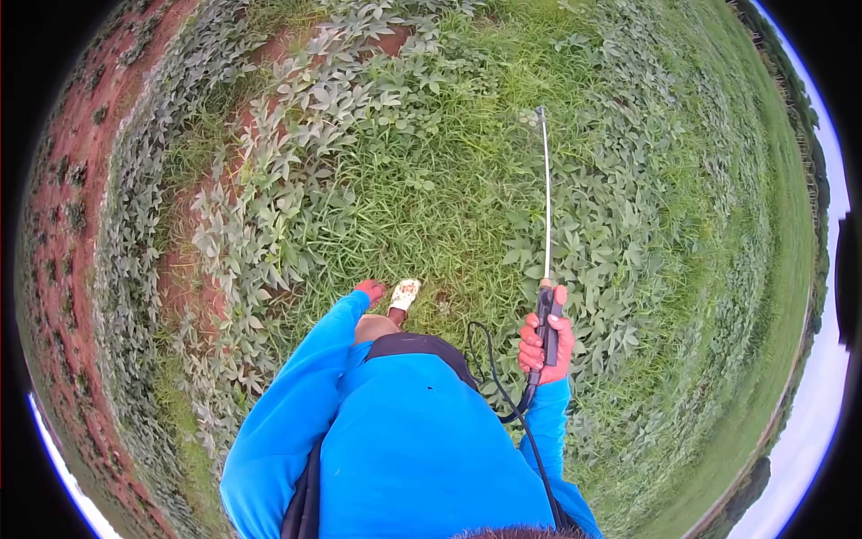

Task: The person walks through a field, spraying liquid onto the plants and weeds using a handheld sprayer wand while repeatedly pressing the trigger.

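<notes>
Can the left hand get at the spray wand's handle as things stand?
Probably yes, reaching across: open space lies between the left hand and the handle. The right hand grips it, though, leaving only part free.

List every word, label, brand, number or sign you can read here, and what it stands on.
No readable text anywhere.
Black handle of the wand: no lettering legible; any would be too small.
Blue shirt: only a small dark mark, too small to identify.
Light shoe: reddish speckles, no legible letters.
</notes>
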The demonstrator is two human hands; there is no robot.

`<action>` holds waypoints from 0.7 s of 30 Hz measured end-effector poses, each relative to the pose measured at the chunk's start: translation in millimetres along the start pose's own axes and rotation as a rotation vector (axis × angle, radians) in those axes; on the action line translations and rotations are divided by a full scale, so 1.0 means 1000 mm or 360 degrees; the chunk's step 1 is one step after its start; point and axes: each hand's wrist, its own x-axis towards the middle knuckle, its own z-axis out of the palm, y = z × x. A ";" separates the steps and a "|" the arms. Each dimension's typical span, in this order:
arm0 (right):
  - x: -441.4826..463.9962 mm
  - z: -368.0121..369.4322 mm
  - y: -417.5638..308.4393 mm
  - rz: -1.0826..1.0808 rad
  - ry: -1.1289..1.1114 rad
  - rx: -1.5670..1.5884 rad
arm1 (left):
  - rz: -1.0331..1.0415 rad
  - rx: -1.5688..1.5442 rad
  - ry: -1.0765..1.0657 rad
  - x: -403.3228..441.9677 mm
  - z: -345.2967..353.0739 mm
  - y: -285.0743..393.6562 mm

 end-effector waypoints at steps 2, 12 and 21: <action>0.016 0.012 0.006 0.0205 -0.0072 0.0037 | -0.0120 -0.0029 -0.0039 -0.013 -0.010 0.013; 0.111 0.098 0.003 0.0749 -0.0401 -0.0028 | -0.0043 -0.0134 0.0049 0.001 -0.032 0.025; 0.160 0.134 -0.007 0.0750 -0.0576 -0.0062 | -0.0041 -0.0160 0.0077 0.017 -0.045 0.033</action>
